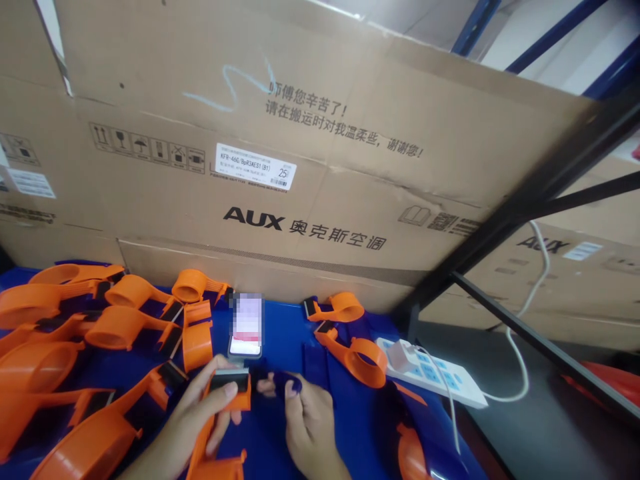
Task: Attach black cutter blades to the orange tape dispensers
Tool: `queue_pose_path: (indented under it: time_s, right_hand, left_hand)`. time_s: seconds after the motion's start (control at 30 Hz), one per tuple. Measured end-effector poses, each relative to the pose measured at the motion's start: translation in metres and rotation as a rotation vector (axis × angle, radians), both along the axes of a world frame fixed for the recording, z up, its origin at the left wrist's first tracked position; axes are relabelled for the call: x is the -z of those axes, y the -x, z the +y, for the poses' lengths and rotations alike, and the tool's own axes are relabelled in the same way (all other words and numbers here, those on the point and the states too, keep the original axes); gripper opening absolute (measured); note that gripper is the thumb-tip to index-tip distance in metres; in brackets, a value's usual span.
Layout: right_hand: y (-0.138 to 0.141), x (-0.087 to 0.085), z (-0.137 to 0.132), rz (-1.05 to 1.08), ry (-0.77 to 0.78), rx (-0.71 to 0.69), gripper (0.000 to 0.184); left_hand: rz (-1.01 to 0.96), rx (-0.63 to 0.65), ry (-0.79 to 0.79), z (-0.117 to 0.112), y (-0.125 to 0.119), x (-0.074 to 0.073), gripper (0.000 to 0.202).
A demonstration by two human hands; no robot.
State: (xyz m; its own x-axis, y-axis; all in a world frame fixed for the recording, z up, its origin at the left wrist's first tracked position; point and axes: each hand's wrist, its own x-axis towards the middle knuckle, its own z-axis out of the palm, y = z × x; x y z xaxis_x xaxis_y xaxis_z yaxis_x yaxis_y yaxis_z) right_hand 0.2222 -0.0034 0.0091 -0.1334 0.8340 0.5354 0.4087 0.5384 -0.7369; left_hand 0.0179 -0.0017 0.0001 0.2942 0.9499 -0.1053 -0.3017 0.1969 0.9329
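Observation:
My left hand [197, 417] grips an orange tape dispenser [231, 397] by its black-tipped front end, low in the middle of the view. My right hand [309, 423] sits just to its right, with the fingertips pinching a small dark blue piece [289, 382] held close to the dispenser's end. Both hands rest over the blue table surface [283, 333]. A phone [247, 327] stands propped just behind the hands.
Several orange tape dispensers [65, 320] are piled at the left, and two more [357, 357] lie at the right. A white power strip [435, 373] with a cable lies at the table's right edge. Large cardboard boxes [300, 167] wall off the back. A black metal frame [520, 200] slants at the right.

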Motion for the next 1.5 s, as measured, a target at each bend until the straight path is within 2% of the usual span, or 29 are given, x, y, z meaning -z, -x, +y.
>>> queue_pose_path:
  time_s: [0.17, 0.27, 0.4, 0.53, 0.63, 0.77, 0.83, 0.9, 0.97, 1.1, 1.17, 1.27, 1.33, 1.43, 1.5]
  right_hand:
    - [-0.007, 0.0, 0.015, -0.095, 0.088, 0.29, 0.032]
    - [-0.007, 0.01, 0.02, -0.146, 0.109, 0.304, 0.024]
    - [-0.008, 0.023, 0.022, -0.239, 0.106, 0.298, 0.031]
    - [-0.008, 0.022, 0.02, -0.293, 0.084, 0.299, 0.026]
    - [-0.003, 0.012, 0.012, -0.225, 0.03, 0.241, 0.025]
    - [0.006, 0.0, 0.0, -0.226, -0.074, -0.032, 0.038]
    - [0.009, -0.003, -0.003, -0.268, -0.085, -0.105, 0.038]
    - [0.009, -0.004, -0.003, -0.261, -0.064, -0.108, 0.033]
    - [0.006, -0.004, -0.001, -0.203, -0.039, -0.071, 0.029]
    - [-0.006, -0.007, 0.007, -0.15, -0.024, 0.089, 0.022]
    - [-0.011, -0.01, 0.01, -0.232, -0.009, 0.079, 0.016]
    - [-0.012, -0.012, 0.01, -0.45, 0.031, -0.095, 0.01]
    - [-0.008, -0.01, 0.01, -0.583, 0.059, -0.163, 0.01]
    - [-0.001, -0.001, 0.009, -0.705, 0.082, -0.131, 0.011]
    - [0.003, 0.005, 0.01, -0.731, 0.087, -0.087, 0.014]
  left_hand:
    - [0.038, -0.208, -0.031, 0.01, 0.005, 0.008, 0.027]
    - [0.049, -0.242, -0.022, 0.012, 0.003, 0.012, 0.03]
    - [0.066, -0.194, -0.009, 0.009, 0.001, 0.01, 0.031]
    - [0.075, -0.151, 0.011, 0.006, -0.001, 0.012, 0.033]
    - [0.071, -0.138, 0.017, 0.005, -0.002, 0.015, 0.036]
    - [0.102, -0.085, 0.029, 0.003, -0.005, 0.016, 0.036]
    - [0.114, -0.057, 0.038, 0.002, -0.006, 0.015, 0.036]
    - [0.102, -0.061, 0.045, 0.002, -0.006, 0.016, 0.037]
    - [0.055, -0.13, 0.073, 0.005, -0.003, 0.017, 0.038]
    - [-0.103, -0.237, 0.181, 0.013, 0.012, 0.015, 0.052]
    - [-0.177, -0.234, 0.216, 0.014, 0.018, 0.01, 0.057]
    - [-0.247, -0.229, 0.219, 0.01, 0.02, 0.001, 0.056]
    - [-0.255, -0.203, 0.17, 0.008, 0.017, -0.001, 0.055]
    - [-0.226, -0.18, 0.095, 0.005, 0.011, 0.001, 0.053]
    - [-0.195, -0.212, 0.083, 0.005, 0.006, 0.005, 0.047]
